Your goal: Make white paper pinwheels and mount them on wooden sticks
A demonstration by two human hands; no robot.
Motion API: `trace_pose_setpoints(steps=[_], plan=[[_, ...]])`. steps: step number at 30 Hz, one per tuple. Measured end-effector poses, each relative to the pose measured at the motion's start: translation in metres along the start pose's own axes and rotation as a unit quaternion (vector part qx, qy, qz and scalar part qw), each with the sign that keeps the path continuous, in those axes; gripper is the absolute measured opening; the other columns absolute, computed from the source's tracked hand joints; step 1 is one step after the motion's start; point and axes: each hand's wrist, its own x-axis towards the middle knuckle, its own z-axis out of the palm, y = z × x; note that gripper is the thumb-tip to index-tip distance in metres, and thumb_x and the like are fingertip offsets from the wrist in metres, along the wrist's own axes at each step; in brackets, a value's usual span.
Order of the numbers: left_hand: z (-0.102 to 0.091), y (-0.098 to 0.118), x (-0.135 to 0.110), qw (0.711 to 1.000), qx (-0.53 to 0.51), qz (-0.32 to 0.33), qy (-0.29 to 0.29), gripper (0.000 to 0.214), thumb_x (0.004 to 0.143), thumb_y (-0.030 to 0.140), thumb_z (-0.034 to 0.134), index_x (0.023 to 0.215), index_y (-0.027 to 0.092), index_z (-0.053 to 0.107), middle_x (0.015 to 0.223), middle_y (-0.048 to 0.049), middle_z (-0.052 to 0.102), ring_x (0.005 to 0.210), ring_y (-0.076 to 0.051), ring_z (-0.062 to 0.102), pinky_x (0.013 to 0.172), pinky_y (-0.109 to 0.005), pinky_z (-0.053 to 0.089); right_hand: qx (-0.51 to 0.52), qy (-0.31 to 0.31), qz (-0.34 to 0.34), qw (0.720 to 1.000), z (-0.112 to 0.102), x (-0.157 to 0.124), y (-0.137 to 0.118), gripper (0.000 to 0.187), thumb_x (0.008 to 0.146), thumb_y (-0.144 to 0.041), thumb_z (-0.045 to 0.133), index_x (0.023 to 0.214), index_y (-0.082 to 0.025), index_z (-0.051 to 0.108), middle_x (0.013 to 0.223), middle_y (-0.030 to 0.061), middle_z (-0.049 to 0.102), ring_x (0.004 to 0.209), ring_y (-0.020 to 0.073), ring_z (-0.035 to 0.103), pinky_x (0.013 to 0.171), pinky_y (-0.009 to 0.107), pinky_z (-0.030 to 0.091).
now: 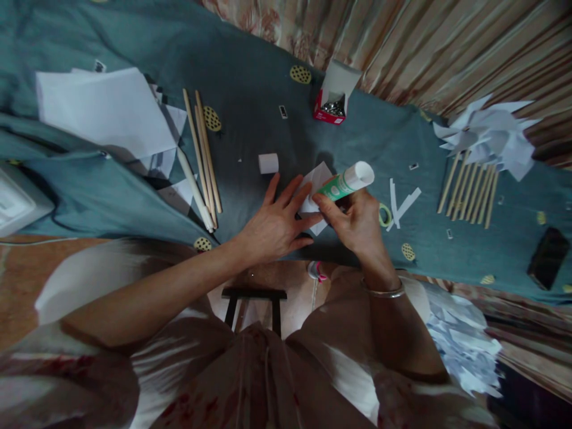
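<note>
My left hand (274, 223) lies flat with fingers spread, pressing on a small folded white paper piece (316, 179) on the teal cloth (250, 89). My right hand (357, 223) is closed round a green and white glue stick (351, 180), its tip tilted down onto the paper. The white cap (268, 163) of the glue stick lies just beyond my left fingers.
Wooden sticks (203, 155) and white paper sheets (102, 110) lie at the left. A red box of pins (330, 107) stands at the back. White paper pinwheels on sticks (482, 155) lie at the right, a black phone (547, 256) beyond them. Paper strips (402, 205) lie beside my right hand.
</note>
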Motion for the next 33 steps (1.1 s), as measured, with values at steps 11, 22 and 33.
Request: trace_pose_setpoints(steps=[11, 22, 33], plan=[[-0.003, 0.001, 0.001, 1.0, 0.021, -0.003, -0.022, 0.052, 0.09, 0.049, 0.066, 0.139, 0.033, 0.056, 0.161, -0.0117, 0.037, 0.15, -0.043, 0.026, 0.116, -0.075, 0.018, -0.003, 0.006, 0.007, 1.0, -0.002, -0.004, -0.001, 0.038, 0.083, -0.058, 0.067, 0.079, -0.02, 0.066, 0.063, 0.0018, 0.064, 0.055, 0.0161, 0.055, 0.055, 0.032, 0.043], [-0.006, 0.001, 0.0, 0.999, 0.035, -0.004, -0.03, 0.053, 0.09, 0.047, 0.067, 0.14, 0.034, 0.055, 0.161, -0.0124, 0.037, 0.15, -0.042, 0.027, 0.116, -0.074, 0.019, -0.011, 0.006, 0.016, 1.0, -0.004, -0.007, 0.0, 0.037, 0.083, -0.056, 0.066, 0.076, -0.019, 0.066, 0.057, 0.0001, 0.061, 0.048, 0.013, 0.047, 0.052, 0.031, 0.039], [-0.005, 0.001, 0.0, 0.999, 0.045, -0.003, -0.023, 0.053, 0.089, 0.05, 0.067, 0.138, 0.035, 0.058, 0.16, -0.0145, 0.038, 0.15, -0.044, 0.028, 0.115, -0.075, 0.02, 0.024, 0.015, 0.029, 0.999, -0.005, -0.007, 0.008, 0.037, 0.082, -0.058, 0.068, 0.082, -0.022, 0.067, 0.063, 0.0012, 0.064, 0.06, 0.0185, 0.058, 0.06, 0.034, 0.046]])
